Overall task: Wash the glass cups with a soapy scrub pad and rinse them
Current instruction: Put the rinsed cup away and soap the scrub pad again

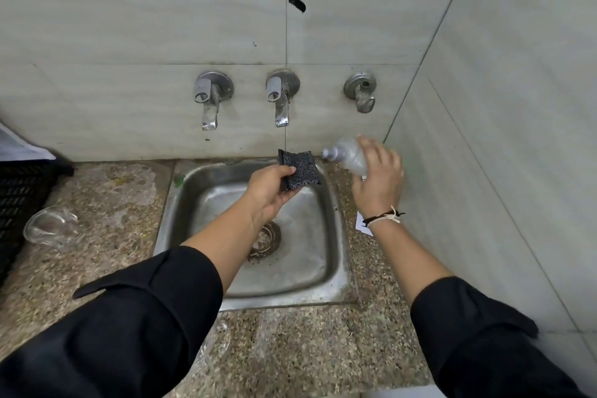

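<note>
Steel sink point(326, 255) set in speckled stone counter point(106, 203); basin holds no dishes, only a round drain point(266, 241) with dark specks around it, wet sheen on the bottom. Black slatted crate point(22, 200) at far left edge of counter, contents not visible. Glass cups point(51, 228): clear glass lying on its side on the counter left of the sink, just beside the crate; looks like one, maybe two overlapping, cannot tell. Cup looks empty.

Left hand point(268, 194) over the back of the sink, fingers and thumb pinching a dark scrub pad point(298, 170) by its lower corner, pad held up and tilted. Right hand point(378, 178) at the right rim of the sink, fingers curled round a clear soap bottle point(347, 155) tipped sideways, nozzle pointing left toward the pad, near it but not touching. Bottle blurred; contents cannot tell.

Wall behind: three chrome fittings, two taps point(211, 100) with spouts, one spoutless valve point(361, 90) at right. No water running. White slip point(363, 223) on counter under right wrist. String bracelet point(384, 218) on right wrist. Two black sleeves point(129, 333).
</note>
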`<state>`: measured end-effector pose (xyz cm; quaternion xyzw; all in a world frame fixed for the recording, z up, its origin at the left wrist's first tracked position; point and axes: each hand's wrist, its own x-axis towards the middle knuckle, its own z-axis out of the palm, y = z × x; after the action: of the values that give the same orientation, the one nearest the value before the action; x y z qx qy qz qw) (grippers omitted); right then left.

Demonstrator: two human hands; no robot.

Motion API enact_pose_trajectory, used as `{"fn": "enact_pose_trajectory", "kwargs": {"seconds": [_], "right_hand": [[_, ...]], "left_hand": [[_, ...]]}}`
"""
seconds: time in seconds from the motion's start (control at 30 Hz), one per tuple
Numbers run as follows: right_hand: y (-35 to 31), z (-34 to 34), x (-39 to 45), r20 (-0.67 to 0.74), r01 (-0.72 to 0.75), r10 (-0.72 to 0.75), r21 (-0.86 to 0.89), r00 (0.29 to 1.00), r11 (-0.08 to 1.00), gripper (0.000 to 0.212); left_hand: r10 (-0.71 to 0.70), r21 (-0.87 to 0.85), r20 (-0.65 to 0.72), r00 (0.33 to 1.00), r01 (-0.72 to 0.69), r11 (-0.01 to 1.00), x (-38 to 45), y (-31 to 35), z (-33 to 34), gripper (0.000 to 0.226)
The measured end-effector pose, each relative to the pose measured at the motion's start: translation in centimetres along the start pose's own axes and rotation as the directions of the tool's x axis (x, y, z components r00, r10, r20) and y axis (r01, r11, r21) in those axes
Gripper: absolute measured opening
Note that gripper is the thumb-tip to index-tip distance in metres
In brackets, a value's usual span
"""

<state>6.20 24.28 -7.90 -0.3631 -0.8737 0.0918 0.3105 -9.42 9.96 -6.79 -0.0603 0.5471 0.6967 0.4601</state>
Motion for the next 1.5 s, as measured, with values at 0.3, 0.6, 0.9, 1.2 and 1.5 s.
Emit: {"fn": "enact_pose_trajectory", "kwargs": {"seconds": [0.3,0.6,0.9,1.2,1.5], "right_hand": [[-2.6,-4.6,0.3,0.011,0.355,-0.400,-0.482,0.917,0.801,0.045],[-4.0,-4.9,0.6,-0.019,0.416,-0.490,-0.500,0.871,0.759,0.042],[-1.4,-2.0,2.2,0.286,-0.337,0.295,0.107,0.912,0.936,0.058],[4.3,2.2,5.8,0.247,-0.587,0.534,0.291,0.809,0.755,0.052],[3.7,2.5,0.8,0.423,-0.682,0.569,0.184,0.705,0.708,0.049]], "left_hand": [[-0.001,0.083,0.042,0.999,-0.002,0.997,-3.0,-0.1,-0.5,0.021],[-0.004,0.112,0.025,1.000,0.001,0.994,-5.3,-0.1,-0.9,0.020],[-0.010,0.032,0.026,1.000,0.009,0.999,-5.6,0.6,-1.7,0.023],[-0.044,0.062,0.029,0.999,0.042,0.997,-4.2,-0.4,-1.8,0.015],[-0.026,0.020,0.019,0.999,0.025,0.999,-4.7,-0.6,-3.2,0.013]]}}
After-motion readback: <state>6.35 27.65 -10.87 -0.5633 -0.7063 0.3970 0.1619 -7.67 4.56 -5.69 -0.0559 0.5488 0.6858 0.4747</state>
